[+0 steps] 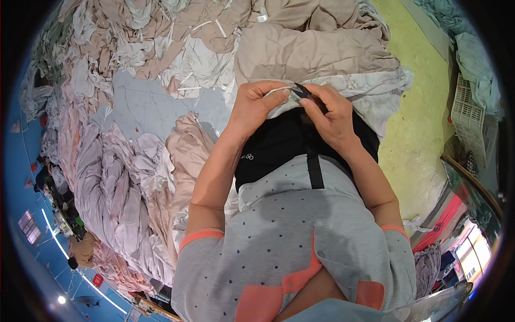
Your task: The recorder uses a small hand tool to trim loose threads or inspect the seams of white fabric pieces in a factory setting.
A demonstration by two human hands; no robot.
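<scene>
Nearest us is our shirt point(257, 231). Ahead, our left hand point(257, 104) pinches the edge of the white cloth point(282, 107), slanting between both hands; our right hand point(331, 111) grips seeming black snips point(303, 92), pointing left toward it, fingers close by. Beige cloth point(316, 53) lies just beyond, heaps point(115, 177) left.
</scene>
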